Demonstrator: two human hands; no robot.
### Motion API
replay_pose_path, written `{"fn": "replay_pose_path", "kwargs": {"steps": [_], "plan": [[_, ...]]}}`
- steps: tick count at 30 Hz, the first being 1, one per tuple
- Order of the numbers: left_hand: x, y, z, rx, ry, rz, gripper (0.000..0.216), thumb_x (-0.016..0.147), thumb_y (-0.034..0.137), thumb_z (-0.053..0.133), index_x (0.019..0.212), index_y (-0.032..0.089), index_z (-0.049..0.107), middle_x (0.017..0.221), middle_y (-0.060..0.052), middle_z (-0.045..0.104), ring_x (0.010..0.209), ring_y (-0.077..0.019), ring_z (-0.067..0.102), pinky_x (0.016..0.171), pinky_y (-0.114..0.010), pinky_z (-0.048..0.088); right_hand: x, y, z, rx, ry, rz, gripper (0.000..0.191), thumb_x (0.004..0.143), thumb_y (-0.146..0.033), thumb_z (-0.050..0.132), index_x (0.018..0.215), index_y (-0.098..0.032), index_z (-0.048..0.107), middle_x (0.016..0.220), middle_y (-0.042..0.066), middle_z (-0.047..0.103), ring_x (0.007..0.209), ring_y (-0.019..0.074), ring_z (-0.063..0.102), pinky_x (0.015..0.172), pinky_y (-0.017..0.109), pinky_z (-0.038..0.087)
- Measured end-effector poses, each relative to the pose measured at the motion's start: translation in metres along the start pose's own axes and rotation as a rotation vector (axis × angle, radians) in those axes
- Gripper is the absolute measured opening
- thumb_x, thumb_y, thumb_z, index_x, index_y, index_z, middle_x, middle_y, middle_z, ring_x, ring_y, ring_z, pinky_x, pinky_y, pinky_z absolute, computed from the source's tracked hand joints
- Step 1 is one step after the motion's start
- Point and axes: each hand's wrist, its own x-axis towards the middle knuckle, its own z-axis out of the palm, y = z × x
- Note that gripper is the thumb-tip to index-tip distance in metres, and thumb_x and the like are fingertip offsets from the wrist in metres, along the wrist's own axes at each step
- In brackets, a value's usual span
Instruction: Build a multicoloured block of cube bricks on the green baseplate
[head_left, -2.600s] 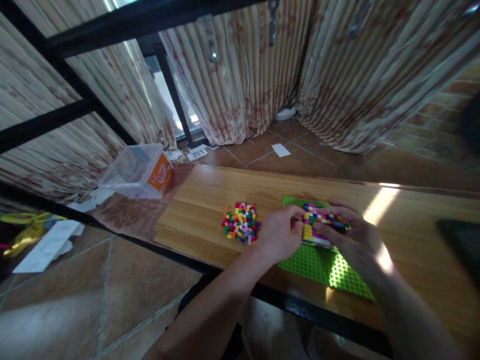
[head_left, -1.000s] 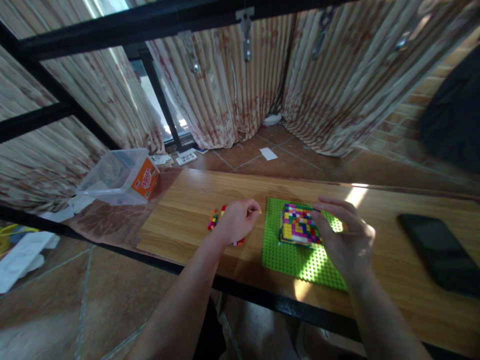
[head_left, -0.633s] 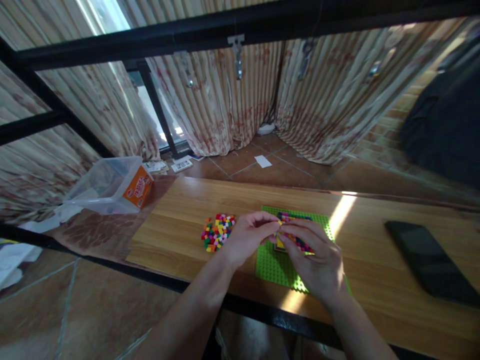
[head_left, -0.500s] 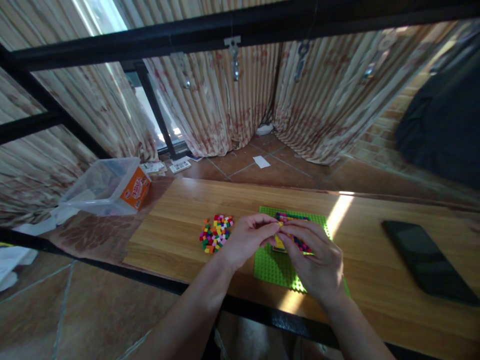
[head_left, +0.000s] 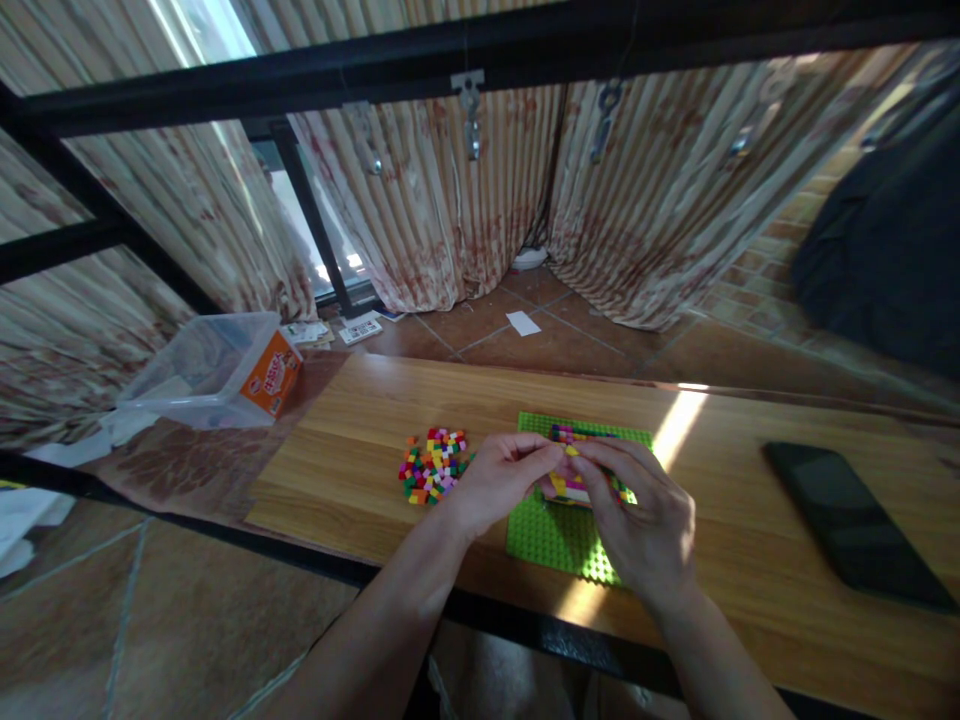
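A green studded baseplate lies on the table, with a multicoloured block of small toy bricks built on it. My right hand is over the plate, thumb and fingertips pinched on a small yellow toy brick. Close beside it, my left hand is closed too, its thumb against the index finger; what lies between them is hidden. Both hands cover part of the built bricks. To the left of my left hand is a pile of loose toy bricks in mixed colours.
The wooden tabletop has a dark edge along my side. A black phone-like slab lies at the right. Beyond the left end stands a clear plastic bin with an orange label. A black metal bar crosses above, before curtains.
My right hand has shifted slightly right, and its fingertips have parted a little from the left ones. More of the pink and white built bricks shows. My left hand has barely moved.
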Motion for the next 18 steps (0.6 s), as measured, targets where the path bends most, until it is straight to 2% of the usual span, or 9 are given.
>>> {"fn": "replay_pose_path", "kwargs": {"steps": [4, 7, 13, 18], "plan": [[0.005, -0.005, -0.007, 0.046, 0.130, 0.032, 0.021, 0.087, 0.025, 0.061, 0.073, 0.012, 0.070, 0.073, -0.003, 0.069, 0.056, -0.0068, 0.051, 0.059, -0.022, 0.040, -0.001, 0.022, -0.009, 0.013, -0.028, 0.075, 0.008, 0.091, -0.027, 0.067, 0.093, -0.027, 0.075, 0.101, 0.003, 0.071, 0.089, 0.0173, 0.069, 0.081, 0.037, 0.060], [0.009, -0.010, -0.012, 0.111, 0.214, 0.034, 0.017, 0.085, 0.022, 0.062, 0.073, 0.012, 0.069, 0.073, -0.002, 0.069, 0.057, -0.0075, 0.051, 0.060, -0.022, 0.040, -0.004, 0.037, -0.013, -0.020, -0.052, 0.046, 0.007, 0.089, -0.030, 0.068, 0.091, -0.028, 0.075, 0.105, 0.003, 0.069, 0.095, 0.0192, 0.067, 0.084, 0.041, 0.059], [0.014, -0.024, -0.013, 0.264, 0.234, 0.069, 0.010, 0.082, 0.018, 0.063, 0.080, 0.014, 0.071, 0.074, -0.002, 0.068, 0.068, -0.0120, 0.057, 0.065, -0.024, 0.043, -0.006, 0.042, -0.009, -0.149, -0.120, -0.010, 0.013, 0.089, -0.035, 0.066, 0.085, -0.028, 0.077, 0.106, 0.005, 0.069, 0.097, 0.0231, 0.063, 0.079, 0.043, 0.057], [0.015, -0.032, -0.011, 0.346, 0.222, 0.105, 0.013, 0.083, 0.020, 0.062, 0.087, 0.013, 0.073, 0.079, -0.003, 0.070, 0.071, -0.0131, 0.059, 0.066, -0.025, 0.044, -0.004, 0.039, -0.002, -0.100, -0.103, 0.072, 0.015, 0.086, -0.038, 0.068, 0.081, -0.028, 0.077, 0.105, 0.005, 0.068, 0.099, 0.0245, 0.063, 0.081, 0.044, 0.057]]}}
